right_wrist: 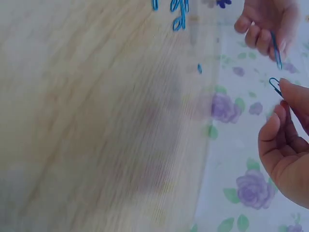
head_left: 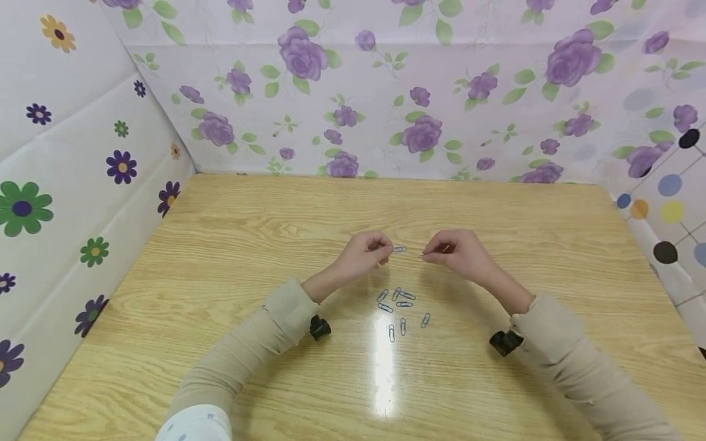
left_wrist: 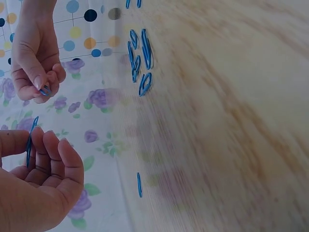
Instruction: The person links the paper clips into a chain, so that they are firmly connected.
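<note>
In the head view my left hand [head_left: 364, 254] pinches a blue paper clip [head_left: 399, 249] between thumb and forefinger, its end pointing right. Facing it, my right hand [head_left: 463, 252] pinches a second paper clip [right_wrist: 274, 85], whose loop sticks out past the fingertips in the right wrist view. The two held clips are close together but apart, above the table. Several loose blue paper clips [head_left: 404, 304] lie on the wood nearer to me, below and between the hands. One more single clip [left_wrist: 139, 184] lies apart from that group in the left wrist view.
The wooden table [head_left: 248, 220] reaches back to a wall covered in purple-flowered cloth [head_left: 303, 122]. Flower-patterned cloth [head_left: 66, 159] stands along the left side, and dotted cloth [head_left: 673, 211] along the right. A bright reflection lies on the table in front.
</note>
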A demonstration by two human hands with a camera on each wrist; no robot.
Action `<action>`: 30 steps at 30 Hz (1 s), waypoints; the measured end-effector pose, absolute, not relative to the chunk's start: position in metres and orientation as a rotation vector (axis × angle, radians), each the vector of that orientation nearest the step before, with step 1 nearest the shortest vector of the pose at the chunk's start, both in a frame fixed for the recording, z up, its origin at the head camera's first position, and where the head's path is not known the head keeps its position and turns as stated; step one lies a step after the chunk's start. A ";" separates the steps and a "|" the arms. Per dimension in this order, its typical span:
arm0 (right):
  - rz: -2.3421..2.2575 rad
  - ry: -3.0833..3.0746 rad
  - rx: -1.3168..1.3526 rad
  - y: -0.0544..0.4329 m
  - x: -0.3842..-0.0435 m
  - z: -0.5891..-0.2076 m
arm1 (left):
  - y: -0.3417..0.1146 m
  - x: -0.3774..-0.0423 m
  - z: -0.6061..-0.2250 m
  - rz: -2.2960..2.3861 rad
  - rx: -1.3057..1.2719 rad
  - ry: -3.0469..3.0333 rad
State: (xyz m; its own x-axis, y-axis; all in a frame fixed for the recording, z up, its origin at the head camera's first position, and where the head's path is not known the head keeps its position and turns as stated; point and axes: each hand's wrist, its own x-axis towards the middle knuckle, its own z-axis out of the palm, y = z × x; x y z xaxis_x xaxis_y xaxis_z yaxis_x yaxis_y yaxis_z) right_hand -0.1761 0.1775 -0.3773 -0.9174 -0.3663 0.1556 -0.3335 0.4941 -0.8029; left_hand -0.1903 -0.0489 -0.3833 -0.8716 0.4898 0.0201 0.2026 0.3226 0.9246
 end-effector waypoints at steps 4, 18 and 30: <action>-1.533 2.676 -0.649 0.168 -0.171 -0.377 | -0.048 -0.190 -0.382 1.579 0.595 2.319; -1.668 2.837 -0.728 0.135 -0.150 -0.364 | -0.040 -0.189 -0.379 1.698 0.476 2.157; -1.654 2.945 -0.731 0.139 -0.145 -0.356 | -0.048 -0.189 -0.378 1.654 0.494 2.128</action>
